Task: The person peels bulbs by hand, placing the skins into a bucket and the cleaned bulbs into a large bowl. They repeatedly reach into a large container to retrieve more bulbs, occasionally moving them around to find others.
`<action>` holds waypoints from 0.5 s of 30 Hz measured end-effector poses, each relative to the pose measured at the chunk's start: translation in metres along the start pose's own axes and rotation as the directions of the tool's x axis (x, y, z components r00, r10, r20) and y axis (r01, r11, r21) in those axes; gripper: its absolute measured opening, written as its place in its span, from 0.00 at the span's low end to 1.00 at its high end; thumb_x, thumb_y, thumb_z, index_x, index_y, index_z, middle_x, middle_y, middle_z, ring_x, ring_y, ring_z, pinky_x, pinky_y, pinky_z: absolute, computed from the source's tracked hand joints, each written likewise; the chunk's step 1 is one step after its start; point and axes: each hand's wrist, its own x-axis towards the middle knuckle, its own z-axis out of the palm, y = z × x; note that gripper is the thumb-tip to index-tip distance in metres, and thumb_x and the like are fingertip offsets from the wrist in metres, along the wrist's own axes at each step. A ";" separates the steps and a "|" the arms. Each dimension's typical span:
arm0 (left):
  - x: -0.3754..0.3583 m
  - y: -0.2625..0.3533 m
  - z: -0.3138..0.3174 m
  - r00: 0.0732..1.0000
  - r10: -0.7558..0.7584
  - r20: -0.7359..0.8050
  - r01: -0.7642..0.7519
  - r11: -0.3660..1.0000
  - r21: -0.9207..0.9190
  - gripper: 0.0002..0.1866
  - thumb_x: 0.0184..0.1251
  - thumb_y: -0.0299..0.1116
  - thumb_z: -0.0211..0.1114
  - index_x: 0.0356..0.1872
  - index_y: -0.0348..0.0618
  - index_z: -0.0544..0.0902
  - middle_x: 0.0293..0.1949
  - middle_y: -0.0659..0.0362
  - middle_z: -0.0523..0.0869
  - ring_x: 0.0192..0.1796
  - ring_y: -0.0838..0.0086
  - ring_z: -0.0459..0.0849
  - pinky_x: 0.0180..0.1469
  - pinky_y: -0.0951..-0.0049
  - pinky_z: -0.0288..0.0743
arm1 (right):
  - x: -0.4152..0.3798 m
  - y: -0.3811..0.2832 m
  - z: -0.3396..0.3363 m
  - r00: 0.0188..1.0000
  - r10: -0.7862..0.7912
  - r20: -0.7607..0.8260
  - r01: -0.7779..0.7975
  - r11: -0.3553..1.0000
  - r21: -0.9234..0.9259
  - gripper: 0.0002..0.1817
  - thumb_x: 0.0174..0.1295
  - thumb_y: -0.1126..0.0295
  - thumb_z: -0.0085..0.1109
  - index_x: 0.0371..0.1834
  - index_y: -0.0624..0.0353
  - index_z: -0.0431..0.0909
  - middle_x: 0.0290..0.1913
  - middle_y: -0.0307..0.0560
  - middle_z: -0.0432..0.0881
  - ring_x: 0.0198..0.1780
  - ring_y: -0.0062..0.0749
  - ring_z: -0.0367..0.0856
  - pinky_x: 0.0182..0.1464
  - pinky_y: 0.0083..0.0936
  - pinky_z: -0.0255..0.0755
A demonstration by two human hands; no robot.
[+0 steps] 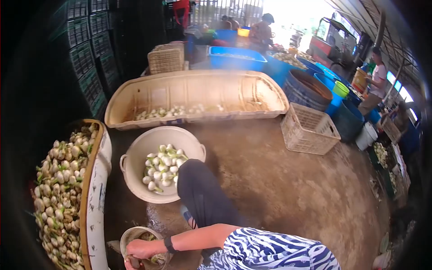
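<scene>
My right hand (145, 249), with a black band on its wrist, reaches across to a small pale bucket (130, 234) at the bottom left. Its fingers are closed around something I cannot make out. Just below it, a bit of my left hand (130, 265) shows at the frame's bottom edge, its fingers mostly hidden. Inside the bucket lie brownish-green scraps (158, 258). Ahead of my knee, a round cream basin (135, 155) holds clean white bulbs (166, 165) with green stalks. Left of the bucket, a long tub (96, 189) is heaped with dirtier bulbs (58, 193).
Beyond the basin lies a long beige trough (198, 85) with some bulbs. A plastic crate (310, 128) stands on the wet floor (288, 180). Blue tubs (236, 58) and stacked dark crates (83, 58) are behind. A person (378, 78) stands at right; others sit farther back.
</scene>
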 end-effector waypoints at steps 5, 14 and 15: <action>0.016 0.013 0.011 0.995 -0.080 0.056 0.084 0.993 -0.080 0.23 0.68 0.38 0.52 0.57 0.29 0.72 0.51 0.43 0.78 0.51 0.59 0.78 0.52 0.65 0.72 | -0.007 -0.008 -0.024 0.999 -0.002 -0.047 0.002 1.000 0.009 0.10 0.44 0.71 0.57 0.16 0.68 0.76 0.18 0.62 0.74 0.23 0.57 0.76 0.26 0.42 0.69; 0.018 0.020 0.011 0.895 -0.428 0.130 0.424 0.722 -0.547 0.20 0.69 0.34 0.51 0.56 0.28 0.72 0.50 0.45 0.78 0.50 0.62 0.78 0.51 0.67 0.73 | 0.001 0.028 -0.005 0.943 0.325 0.067 -0.331 0.911 0.245 0.07 0.36 0.71 0.61 0.18 0.64 0.77 0.18 0.50 0.77 0.20 0.35 0.73 0.24 0.33 0.66; 0.016 0.026 0.010 0.895 -0.431 0.117 0.420 0.723 -0.549 0.20 0.69 0.34 0.51 0.56 0.28 0.72 0.50 0.45 0.78 0.50 0.62 0.78 0.51 0.67 0.73 | -0.002 0.026 -0.008 0.941 0.311 0.134 -0.339 0.858 0.385 0.08 0.38 0.71 0.62 0.22 0.64 0.77 0.20 0.47 0.78 0.24 0.31 0.75 0.26 0.31 0.66</action>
